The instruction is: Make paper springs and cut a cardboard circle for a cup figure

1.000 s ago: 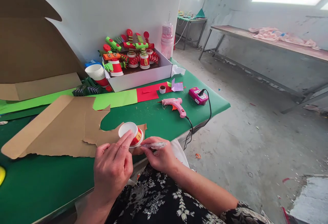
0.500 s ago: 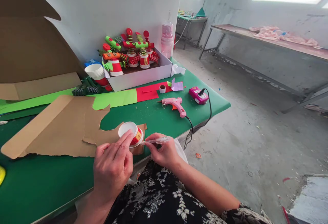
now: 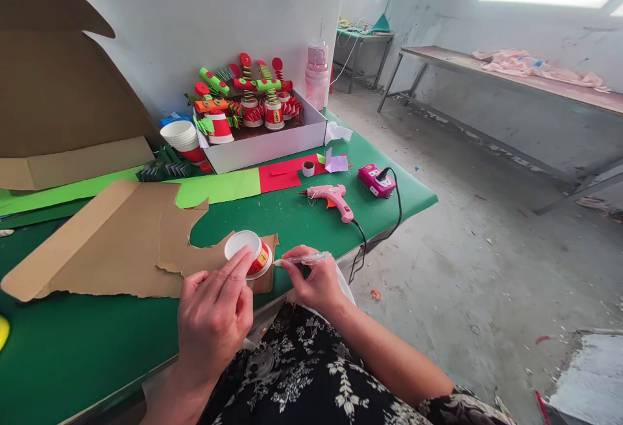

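Observation:
A red-and-white paper cup [image 3: 259,260] stands rim down on a torn piece of brown cardboard [image 3: 126,243]. The fingers of my left hand [image 3: 217,305] press on its white base and side, holding it in place. Just right of the cup, my right hand [image 3: 309,279] pinches a clear pen [image 3: 311,258]. The pen's tip points left, at a small gap from the cup's rim. My left hand hides part of the cup's near side.
A pink glue gun [image 3: 331,199] lies behind my right hand, its cord running to a magenta power socket [image 3: 376,181]. Farther back are a roll of tape [image 3: 308,168], green and red paper strips [image 3: 228,186], stacked cups [image 3: 182,139] and a white box [image 3: 267,149] of paper-cup figures.
My right hand has moved slightly right and up, drawing the pen tip away from the cup's rim. My left hand and the cup stay in place.

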Tool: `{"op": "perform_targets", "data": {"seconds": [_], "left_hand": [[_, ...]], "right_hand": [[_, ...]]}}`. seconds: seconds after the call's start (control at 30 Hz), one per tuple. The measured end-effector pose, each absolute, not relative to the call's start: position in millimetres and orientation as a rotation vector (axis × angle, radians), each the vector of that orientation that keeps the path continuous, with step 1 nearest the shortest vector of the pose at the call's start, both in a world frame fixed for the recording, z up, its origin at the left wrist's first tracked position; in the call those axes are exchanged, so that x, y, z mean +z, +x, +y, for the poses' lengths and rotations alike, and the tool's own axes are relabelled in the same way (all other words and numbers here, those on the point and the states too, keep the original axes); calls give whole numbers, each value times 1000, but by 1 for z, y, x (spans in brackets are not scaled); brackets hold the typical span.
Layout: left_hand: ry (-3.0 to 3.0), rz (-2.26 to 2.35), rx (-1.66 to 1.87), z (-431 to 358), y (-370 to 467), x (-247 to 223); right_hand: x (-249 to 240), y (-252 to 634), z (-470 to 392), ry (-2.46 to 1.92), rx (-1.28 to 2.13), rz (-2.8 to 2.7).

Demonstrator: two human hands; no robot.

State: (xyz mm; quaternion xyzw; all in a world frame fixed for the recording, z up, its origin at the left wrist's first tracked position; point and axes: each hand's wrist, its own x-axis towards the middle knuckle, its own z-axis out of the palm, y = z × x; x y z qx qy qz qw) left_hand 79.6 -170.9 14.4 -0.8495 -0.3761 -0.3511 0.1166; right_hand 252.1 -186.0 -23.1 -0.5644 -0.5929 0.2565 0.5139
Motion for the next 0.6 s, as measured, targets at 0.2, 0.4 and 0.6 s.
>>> {"op": "perform_targets", "data": {"seconds": [0.2, 0.4, 0.6], "left_hand": [[-2479, -1114, -1031, -172, 79, 14], [-2486, -1120, -1044, -172, 79, 13], [-2558, -1084, -1103, -169, 74, 12]], "right_hand": [[-28, 255, -183, -1302, 715, -1198], [-26, 257, -177, -1249, 856, -1061], [-14, 256, -161, -1143, 859, -995]]}}
